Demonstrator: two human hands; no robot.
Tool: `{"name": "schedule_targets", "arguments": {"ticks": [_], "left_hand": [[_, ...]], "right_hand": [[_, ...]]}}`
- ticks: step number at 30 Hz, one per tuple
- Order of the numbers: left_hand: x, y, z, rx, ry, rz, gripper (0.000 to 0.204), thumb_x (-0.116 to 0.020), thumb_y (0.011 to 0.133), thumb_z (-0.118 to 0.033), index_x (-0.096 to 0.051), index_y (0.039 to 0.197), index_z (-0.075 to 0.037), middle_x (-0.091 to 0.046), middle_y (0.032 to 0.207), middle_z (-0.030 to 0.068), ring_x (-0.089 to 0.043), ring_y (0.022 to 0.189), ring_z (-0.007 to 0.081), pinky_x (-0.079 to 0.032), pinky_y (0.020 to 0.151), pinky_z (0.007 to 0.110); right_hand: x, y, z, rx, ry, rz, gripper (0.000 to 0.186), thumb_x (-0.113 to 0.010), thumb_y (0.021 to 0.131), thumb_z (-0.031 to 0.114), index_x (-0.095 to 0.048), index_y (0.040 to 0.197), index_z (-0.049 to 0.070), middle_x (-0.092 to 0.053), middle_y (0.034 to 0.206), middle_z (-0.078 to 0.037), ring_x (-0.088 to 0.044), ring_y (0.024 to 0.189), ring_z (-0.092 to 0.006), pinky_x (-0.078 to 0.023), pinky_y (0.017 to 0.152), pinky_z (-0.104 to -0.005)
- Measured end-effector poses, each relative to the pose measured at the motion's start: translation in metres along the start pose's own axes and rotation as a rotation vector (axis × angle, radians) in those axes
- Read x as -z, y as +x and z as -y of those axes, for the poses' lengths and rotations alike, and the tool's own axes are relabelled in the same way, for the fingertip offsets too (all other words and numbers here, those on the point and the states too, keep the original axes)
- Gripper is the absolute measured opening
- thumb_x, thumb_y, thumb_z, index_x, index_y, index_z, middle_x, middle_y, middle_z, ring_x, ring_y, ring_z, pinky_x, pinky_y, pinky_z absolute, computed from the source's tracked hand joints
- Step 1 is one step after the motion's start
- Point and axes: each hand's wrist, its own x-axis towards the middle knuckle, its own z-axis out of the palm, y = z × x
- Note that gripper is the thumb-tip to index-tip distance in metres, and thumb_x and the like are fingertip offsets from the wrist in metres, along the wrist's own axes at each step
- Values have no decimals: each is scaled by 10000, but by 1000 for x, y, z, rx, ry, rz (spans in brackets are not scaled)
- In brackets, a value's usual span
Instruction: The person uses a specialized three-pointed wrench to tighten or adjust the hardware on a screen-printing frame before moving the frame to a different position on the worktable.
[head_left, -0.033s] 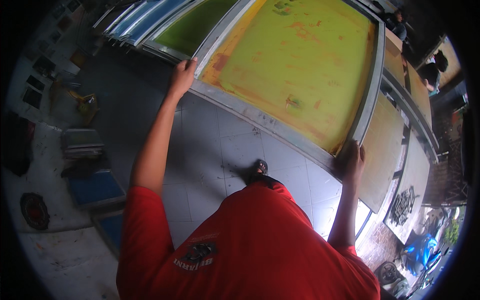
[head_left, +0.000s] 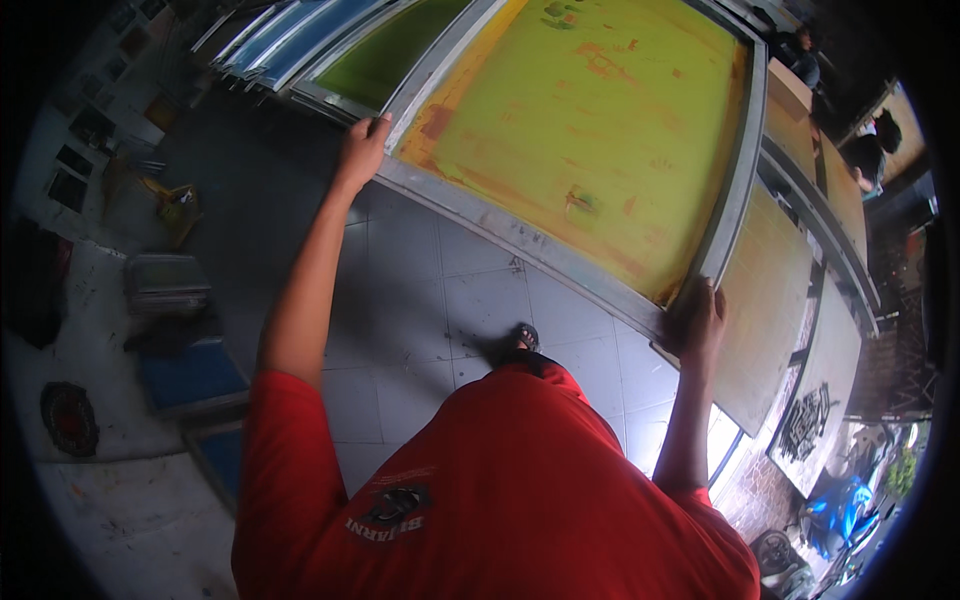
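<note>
A large screen printing frame (head_left: 515, 236) with a grey metal border and yellow-green mesh stretches out in front of me, tilted in view. Orange and brown stains mark its mesh. My left hand (head_left: 364, 150) grips the near left corner, its thumb lying on top of the border. At the near right corner, my right hand (head_left: 706, 315) is closed around the metal edge; its fingers are partly in shadow. What is under the frame is hidden.
A dark green screen (head_left: 395, 55) and several blue ones (head_left: 300, 45) stand at the far left. Flat boards (head_left: 765, 305) line a rack on the right. Lower left are a frame stack (head_left: 168, 284) and blue screen (head_left: 190, 374). People (head_left: 802, 58) are at far right; a blue motorcycle (head_left: 842, 512) stands lower right.
The frame and both hands sit very slightly further left in view. The grip of each hand is unchanged.
</note>
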Motion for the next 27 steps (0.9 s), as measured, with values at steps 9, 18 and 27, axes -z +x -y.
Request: {"name": "schedule_targets", "arguments": {"ticks": [9,18,27], "left_hand": [[120,147,139,12,285,-14,482,-521,846,-416,-537,661,29,-511,561,140,-448,515,213,-369,536,366],[140,295,267,26,359,164,559,-513,830,-495,-588,767,56,-548,645,132,-495,624,195,-397,623,336],[91,343,318,-31,267,343,529,-499,843,-469,-615,888,45,-600,747,187,-555,677,285,-413,659,373]], "right_hand": [[-244,44,-11,216,-99,191,296,-459,913,245,-516,839,-36,-556,691,-87,-493,616,-134,-411,565,-277],[-416,27,18,150,-277,35,388,-507,864,313,-490,776,-65,-522,686,-277,-527,662,-376,-409,638,-418],[-445,8,7,186,-471,-244,404,-486,855,357,-547,796,-39,-570,791,-282,-544,791,-438,-423,702,-476]]}}
